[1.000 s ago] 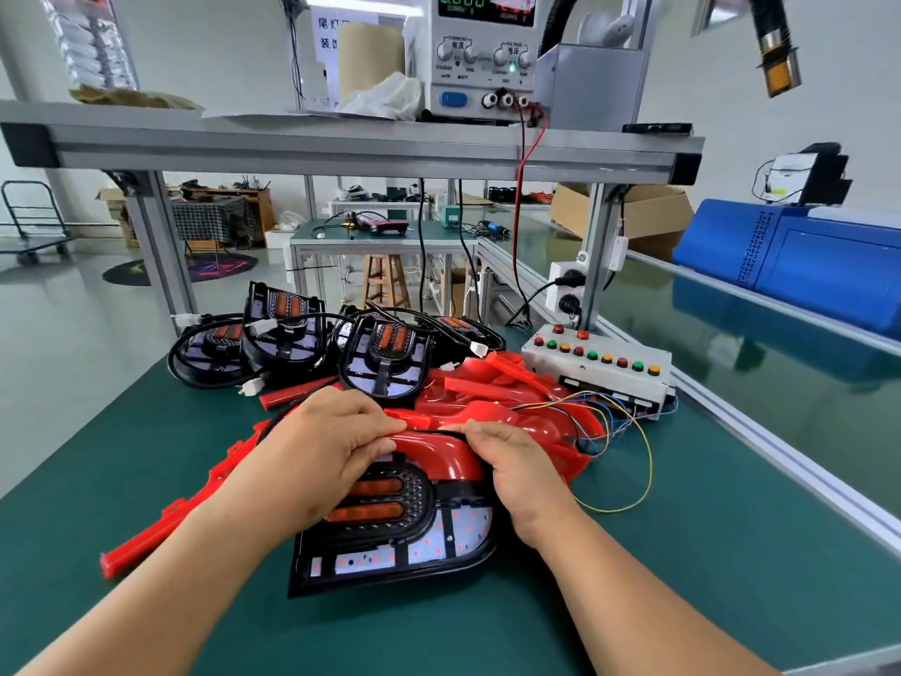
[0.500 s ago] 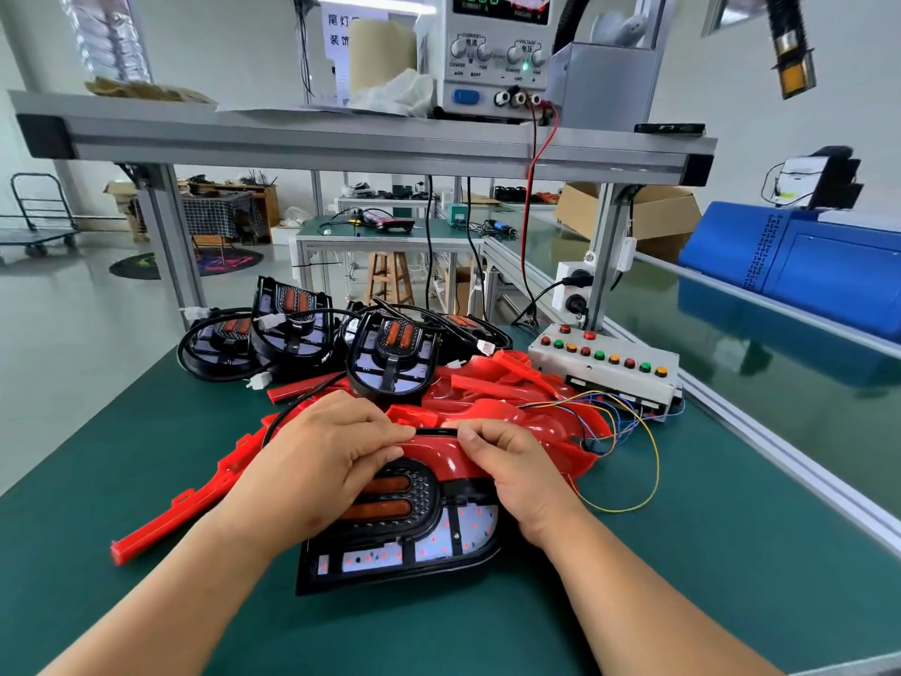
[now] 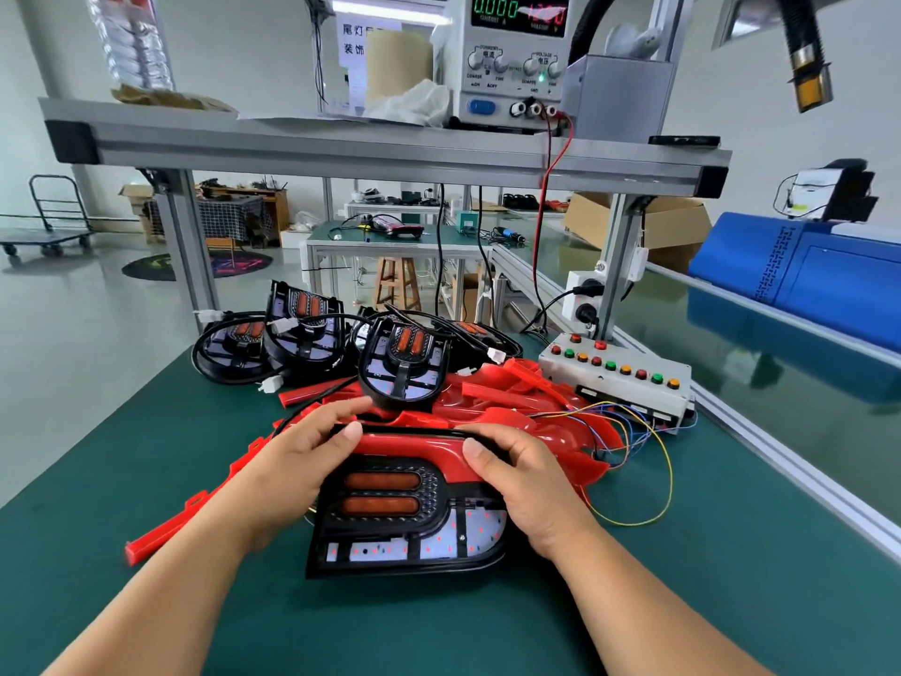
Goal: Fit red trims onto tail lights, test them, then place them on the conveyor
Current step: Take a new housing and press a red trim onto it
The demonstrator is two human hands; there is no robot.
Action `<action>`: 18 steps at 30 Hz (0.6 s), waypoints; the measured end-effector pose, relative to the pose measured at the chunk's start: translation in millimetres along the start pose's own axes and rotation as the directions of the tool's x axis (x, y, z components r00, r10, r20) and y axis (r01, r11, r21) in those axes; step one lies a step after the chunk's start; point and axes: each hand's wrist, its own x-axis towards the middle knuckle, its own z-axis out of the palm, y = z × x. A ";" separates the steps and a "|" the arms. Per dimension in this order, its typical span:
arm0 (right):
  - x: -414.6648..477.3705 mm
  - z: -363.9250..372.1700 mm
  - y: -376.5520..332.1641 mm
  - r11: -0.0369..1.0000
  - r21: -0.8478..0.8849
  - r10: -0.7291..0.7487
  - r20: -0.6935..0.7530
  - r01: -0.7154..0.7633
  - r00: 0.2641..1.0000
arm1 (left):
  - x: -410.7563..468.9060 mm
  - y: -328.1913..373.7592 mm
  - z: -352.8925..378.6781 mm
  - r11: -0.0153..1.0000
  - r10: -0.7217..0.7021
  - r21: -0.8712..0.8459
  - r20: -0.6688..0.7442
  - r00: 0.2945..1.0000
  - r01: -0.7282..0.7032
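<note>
A black tail light (image 3: pixel 404 524) with two orange lenses lies flat on the green bench in front of me. A red trim (image 3: pixel 409 444) sits along its far edge. My left hand (image 3: pixel 302 461) grips the light's left far corner, thumb pressed on the trim. My right hand (image 3: pixel 526 475) grips the right far corner, thumb on the trim as well. Behind them lies a pile of loose red trims (image 3: pixel 512 407), and further back several black tail lights (image 3: pixel 400 363) with cables.
A white test box (image 3: pixel 619 378) with coloured buttons and loose wires stands at the right rear. The conveyor (image 3: pixel 780 383) runs along the right side behind an aluminium rail. A power supply (image 3: pixel 512 56) sits on the overhead shelf. One long red trim (image 3: pixel 190 514) lies at left.
Both thumbs have slid outward along the red trim toward the light's corners. The camera has tilted slightly, so the scene sits lower in view.
</note>
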 end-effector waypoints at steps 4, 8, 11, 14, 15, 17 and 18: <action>0.3 2.6 0.9 1.000 -0.022 -0.013 -0.043 0.012 0.999 | 0.2 -1.5 5.4 0.985 0.010 -0.172 -0.116 0.993 -0.030; 1.5 7.3 0.9 0.997 0.049 0.053 -0.029 -0.052 0.998 | 1.8 -2.0 8.3 0.952 0.026 -0.296 -0.185 0.982 -0.081; 1.5 8.9 -2.0 0.992 0.100 0.074 0.020 -0.075 0.997 | 1.1 -0.7 12.3 0.906 0.060 -0.399 -0.208 0.976 -0.140; 2.0 9.1 -4.2 0.967 0.220 0.117 0.058 -0.127 0.991 | -0.4 1.2 17.3 0.867 0.099 -0.457 -0.229 0.968 -0.197; 2.3 9.2 -5.1 0.942 0.294 0.148 0.062 -0.159 0.987 | -0.6 1.3 18.8 0.861 0.106 -0.465 -0.233 0.967 -0.207; 1.7 9.0 -7.5 0.889 0.412 0.185 0.072 -0.198 0.980 | -0.6 0.6 20.1 0.849 0.096 -0.492 -0.216 0.972 -0.193; 1.2 8.9 -8.4 0.873 0.443 0.189 0.076 -0.203 0.979 | -0.6 0.6 20.3 0.843 0.080 -0.510 -0.194 0.978 -0.170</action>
